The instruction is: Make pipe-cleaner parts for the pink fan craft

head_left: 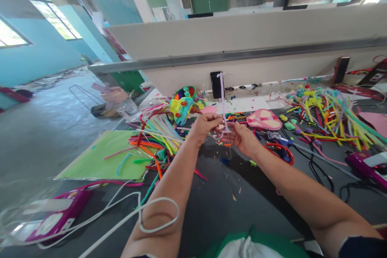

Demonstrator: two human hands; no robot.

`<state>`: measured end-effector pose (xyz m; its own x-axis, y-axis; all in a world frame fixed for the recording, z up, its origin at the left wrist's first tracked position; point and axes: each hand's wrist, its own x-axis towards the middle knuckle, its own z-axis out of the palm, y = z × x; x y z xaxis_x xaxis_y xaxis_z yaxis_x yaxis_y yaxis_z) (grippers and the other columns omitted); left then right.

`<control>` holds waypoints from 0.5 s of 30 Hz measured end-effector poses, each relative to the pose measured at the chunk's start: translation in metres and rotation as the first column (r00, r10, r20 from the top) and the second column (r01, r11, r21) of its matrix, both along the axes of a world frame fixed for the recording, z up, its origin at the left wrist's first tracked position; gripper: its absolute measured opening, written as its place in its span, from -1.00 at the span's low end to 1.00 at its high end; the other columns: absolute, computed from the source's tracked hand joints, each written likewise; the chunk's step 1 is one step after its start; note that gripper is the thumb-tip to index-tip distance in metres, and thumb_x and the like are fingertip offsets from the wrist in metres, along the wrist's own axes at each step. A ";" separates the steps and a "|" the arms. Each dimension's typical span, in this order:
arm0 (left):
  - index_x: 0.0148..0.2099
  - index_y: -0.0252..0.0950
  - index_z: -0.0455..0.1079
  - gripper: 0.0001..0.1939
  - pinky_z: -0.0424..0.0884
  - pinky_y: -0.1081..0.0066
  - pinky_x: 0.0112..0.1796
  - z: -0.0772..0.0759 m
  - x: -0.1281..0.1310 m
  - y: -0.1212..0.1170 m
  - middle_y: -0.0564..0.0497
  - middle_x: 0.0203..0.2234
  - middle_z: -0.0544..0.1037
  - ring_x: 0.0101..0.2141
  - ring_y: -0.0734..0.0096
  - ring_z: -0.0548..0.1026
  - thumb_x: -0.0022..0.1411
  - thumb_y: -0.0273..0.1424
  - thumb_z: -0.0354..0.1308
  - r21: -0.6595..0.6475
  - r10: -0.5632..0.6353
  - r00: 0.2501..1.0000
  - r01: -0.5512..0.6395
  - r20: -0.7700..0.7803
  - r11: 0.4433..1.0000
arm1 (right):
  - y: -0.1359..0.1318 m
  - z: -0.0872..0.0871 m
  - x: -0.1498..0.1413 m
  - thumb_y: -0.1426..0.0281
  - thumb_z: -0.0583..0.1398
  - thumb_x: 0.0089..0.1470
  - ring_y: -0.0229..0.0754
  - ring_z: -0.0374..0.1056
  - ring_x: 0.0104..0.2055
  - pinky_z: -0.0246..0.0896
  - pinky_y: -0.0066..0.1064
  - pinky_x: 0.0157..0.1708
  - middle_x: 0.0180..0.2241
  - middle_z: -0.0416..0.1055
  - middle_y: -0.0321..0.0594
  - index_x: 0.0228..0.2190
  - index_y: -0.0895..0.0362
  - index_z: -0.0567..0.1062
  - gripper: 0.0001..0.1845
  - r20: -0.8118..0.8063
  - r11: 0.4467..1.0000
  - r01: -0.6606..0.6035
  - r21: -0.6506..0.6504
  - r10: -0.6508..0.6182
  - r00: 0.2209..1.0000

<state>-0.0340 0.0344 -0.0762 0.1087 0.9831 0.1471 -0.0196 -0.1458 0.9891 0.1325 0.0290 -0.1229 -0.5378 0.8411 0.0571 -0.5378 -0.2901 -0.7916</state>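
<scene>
Over the middle of the table, a lavender pipe cleaner (223, 98) stands upright between my two hands, its lower end bent into a small loop. My left hand (205, 127) is closed in a pinch at the bent lower part, beside a small pale pink piece. From the other side, my right hand (243, 139) grips the same lower end between thumb and fingers. Part of the fingertips' contact is hidden. Behind the top of the pipe cleaner, a dark phone (216, 85) leans against the white partition.
Loose pipe cleaners (165, 131) spread over a green sheet (105, 155) on the left; a larger pile (329, 119) lies right. A pink oval piece (264, 119), red-handled scissors (284, 153), magenta devices (60, 215) and cables surround my arms. The partition (242, 32) borders the back.
</scene>
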 end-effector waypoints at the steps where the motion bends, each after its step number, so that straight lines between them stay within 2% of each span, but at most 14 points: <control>1: -0.37 -0.39 0.46 -0.73 0.25 0.58 -0.62 0.001 0.000 0.000 0.05 -0.57 0.47 -0.65 0.65 0.32 -0.06 -0.26 0.32 0.002 0.017 1.000 -0.017 0.013 1.000 | 0.000 -0.001 0.000 0.04 0.14 0.05 -0.12 0.47 -0.26 0.34 -0.23 -0.23 -0.28 0.53 -0.12 -0.18 0.10 0.42 -0.57 -0.027 1.000 -0.014 -0.006 0.013 1.000; 4: -0.37 -0.39 0.46 -0.72 0.28 0.58 -0.63 0.003 -0.001 0.000 0.03 -0.53 0.49 -0.65 0.64 0.33 -0.08 -0.28 0.33 -0.007 0.045 0.998 -0.044 0.046 0.999 | 0.000 -0.004 -0.002 -0.03 0.08 0.06 -0.12 0.45 -0.22 0.30 -0.25 -0.21 -0.24 0.53 -0.13 -0.13 0.07 0.39 -0.50 -0.053 0.999 -0.034 -0.014 0.034 0.998; 8: -0.37 -0.38 0.45 -0.71 0.27 0.58 -0.64 0.002 0.001 0.001 0.04 -0.55 0.48 -0.66 0.63 0.33 -0.08 -0.26 0.33 0.005 0.053 0.997 -0.054 0.059 0.999 | -0.004 -0.007 -0.007 0.09 0.24 -0.06 -0.16 0.42 -0.23 0.25 -0.37 -0.25 -0.21 0.51 -0.19 -0.14 0.05 0.43 -0.55 -0.002 0.999 0.044 0.027 -0.044 0.999; 11: -0.37 -0.37 0.45 -0.71 0.26 0.58 -0.64 -0.001 0.003 0.001 0.07 -0.59 0.46 -0.66 0.63 0.32 -0.07 -0.24 0.31 0.022 0.056 0.997 -0.058 0.058 0.998 | -0.007 -0.010 -0.012 0.21 0.30 -0.11 -0.18 0.40 -0.28 0.20 -0.41 -0.30 -0.29 0.53 -0.20 -0.22 0.08 0.49 -0.63 0.027 0.991 0.117 0.066 -0.119 0.993; 15: -0.34 -0.36 0.46 -0.71 0.27 0.56 -0.62 -0.004 0.012 -0.001 0.10 -0.61 0.44 -0.65 0.61 0.32 -0.06 -0.25 0.31 0.037 0.066 0.998 -0.067 0.022 0.997 | -0.006 -0.016 -0.017 0.21 0.28 -0.08 -0.23 0.35 -0.38 0.17 -0.42 -0.32 -0.45 0.50 -0.24 -0.39 0.12 0.55 -0.76 0.069 0.969 0.222 0.109 -0.230 0.971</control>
